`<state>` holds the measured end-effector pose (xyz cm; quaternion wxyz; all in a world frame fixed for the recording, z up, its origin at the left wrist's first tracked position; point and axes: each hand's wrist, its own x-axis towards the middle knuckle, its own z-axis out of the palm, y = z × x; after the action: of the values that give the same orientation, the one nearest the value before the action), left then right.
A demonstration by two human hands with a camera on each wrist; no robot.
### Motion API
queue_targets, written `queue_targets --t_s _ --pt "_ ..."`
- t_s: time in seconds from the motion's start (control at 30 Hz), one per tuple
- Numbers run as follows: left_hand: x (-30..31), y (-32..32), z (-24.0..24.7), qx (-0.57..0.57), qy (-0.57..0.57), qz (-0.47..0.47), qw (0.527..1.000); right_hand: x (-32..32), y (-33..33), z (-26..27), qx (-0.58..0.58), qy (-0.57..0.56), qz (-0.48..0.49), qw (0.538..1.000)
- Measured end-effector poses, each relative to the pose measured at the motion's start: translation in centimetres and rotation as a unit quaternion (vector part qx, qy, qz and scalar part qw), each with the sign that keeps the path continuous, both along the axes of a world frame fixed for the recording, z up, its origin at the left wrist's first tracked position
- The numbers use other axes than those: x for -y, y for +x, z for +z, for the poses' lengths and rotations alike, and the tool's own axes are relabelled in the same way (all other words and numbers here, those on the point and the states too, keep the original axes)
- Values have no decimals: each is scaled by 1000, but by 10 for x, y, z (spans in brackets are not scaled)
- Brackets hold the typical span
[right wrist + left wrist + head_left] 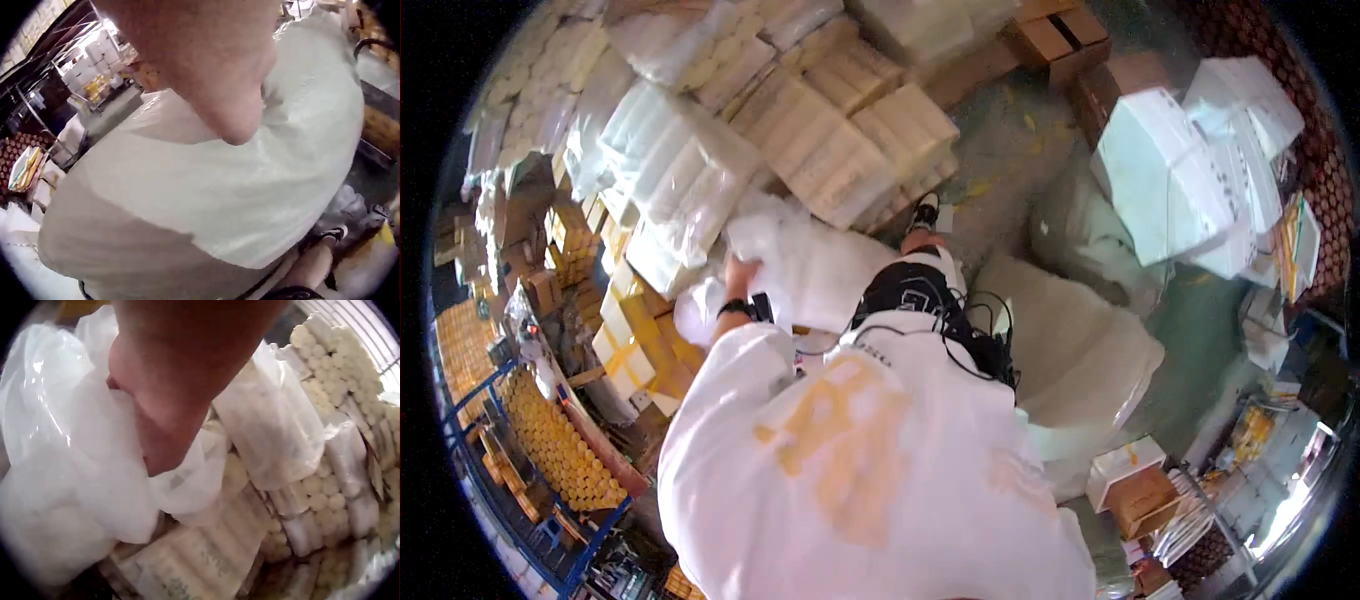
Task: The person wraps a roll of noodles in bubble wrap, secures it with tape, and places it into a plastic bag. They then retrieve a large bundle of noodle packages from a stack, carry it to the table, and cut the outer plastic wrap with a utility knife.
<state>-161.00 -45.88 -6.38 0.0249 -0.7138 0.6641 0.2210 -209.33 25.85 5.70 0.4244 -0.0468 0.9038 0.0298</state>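
My left hand [742, 275] [165, 419] grips a translucent white plastic bag [820, 260] [75, 450], its fingers partly hidden by the hand and plastic. Wrapped blocks of pale rolls [820, 150] [206, 550] lie beside that bag. In the right wrist view, my right hand [231, 106] holds gathered material at the upper part of a large, full, pale sack [212, 181]; its fingertips are hidden. The head view does not show this hand. A large pale sack [1070, 350] lies to the right of the legs there.
White foam boxes [1165, 170] stand at upper right, with brown cartons [1060, 40] near the top. Yellow-taped boxes [635, 335] sit at left. Floor [1010, 150] shows between the stacked packs and the sacks. A small carton [1140, 500] is at lower right.
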Motion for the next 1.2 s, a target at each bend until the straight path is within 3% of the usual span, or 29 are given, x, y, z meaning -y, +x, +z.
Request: queue_targets --t_s 0.07,0.13,0.23,0.33,0.37,0.43,0.5,0.53,0.57,0.6,0.63,0.67,0.73,0.8,0.83,0.93,1.03,1.13,1.17,1.2 --pt "1 25 -69 -73 182 134 971 47 -40 19 80 -44 38 995" --pt "-19 -15 -32 -80 244 196 946 102 -97 33 142 -73 87 983" --pt "-17 -57 17 -103 297 244 917 192 -206 29 144 -174 140 964" --pt "-16 -85 63 -116 332 282 893 295 -323 -13 39 -321 77 943" --pt "-19 -91 77 -117 334 294 888 377 -307 45 9 -310 32 950" --pt "-23 -97 96 -127 318 312 886 439 -347 43 95 -405 -26 909" --pt "-32 -91 80 -158 235 290 914 521 -373 51 121 -383 60 914" --pt "-39 -84 63 -173 184 265 931 569 -365 75 134 -411 137 891" --pt "-36 -105 85 -135 142 263 945 619 -354 90 151 -372 170 900" --pt "-19 -143 124 -94 102 260 956 662 -342 89 198 -407 238 859" --pt "-2 -175 158 -197 119 286 930 703 -327 88 245 -439 300 811" --pt "12 -208 183 -299 127 308 894 744 -294 104 294 -405 337 797" --pt "35 -273 199 -489 69 292 819 809 -214 140 356 -372 439 736" --pt "54 -330 233 -547 79 249 795 842 -149 163 331 -431 619 566" --pt "64 -356 230 -532 162 296 777 844 -126 148 351 -431 659 507" --pt "59 -379 195 -642 143 372 656 844 -89 131 278 -425 727 462" --pt "34 -396 160 -745 141 420 498 846 -75 99 344 -457 685 451" --pt "9 -353 174 -866 213 362 272 847 -85 53 405 -388 568 602" --pt "0 -338 182 -827 185 388 364 845 -95 -3 424 -403 478 655" --pt "-16 -315 176 -734 143 434 502 846 -106 -51 434 -413 381 704"
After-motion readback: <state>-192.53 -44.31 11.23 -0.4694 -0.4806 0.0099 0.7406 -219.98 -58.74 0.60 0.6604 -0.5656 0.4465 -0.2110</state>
